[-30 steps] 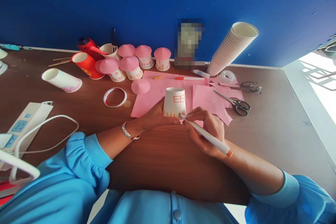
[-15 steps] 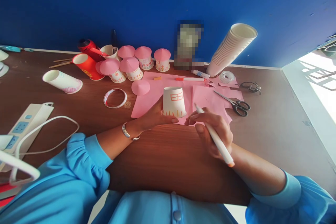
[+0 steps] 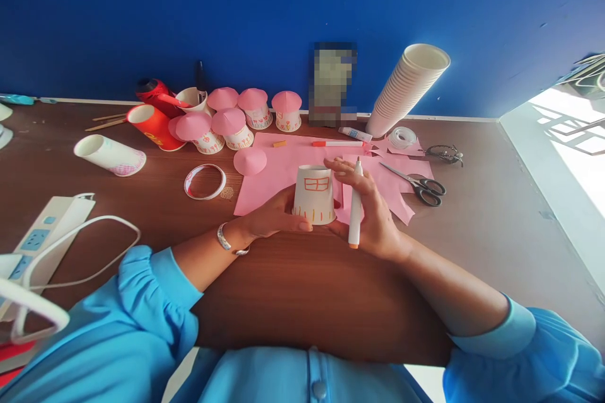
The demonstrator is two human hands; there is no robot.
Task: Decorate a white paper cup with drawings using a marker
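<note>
An upturned white paper cup (image 3: 314, 194) with an orange window and orange strokes along its rim stands on pink paper (image 3: 288, 170) near the desk's front. My left hand (image 3: 274, 217) curls round the cup's left side. My right hand (image 3: 371, 214) touches the cup's right side, fingers partly stretched, with a white marker (image 3: 355, 204) held upright against the palm, tip up.
Several cups with pink cone roofs (image 3: 231, 119) stand at the back with a red cup (image 3: 154, 126). A leaning stack of white cups (image 3: 406, 88), scissors (image 3: 418, 184), tape rolls (image 3: 205, 181), a second marker (image 3: 336, 143), a power strip (image 3: 35, 239).
My right hand lifted the marker tip off the cup's rim, swung the marker upright, and moved against the cup's right side. The left hand stayed on the cup.
</note>
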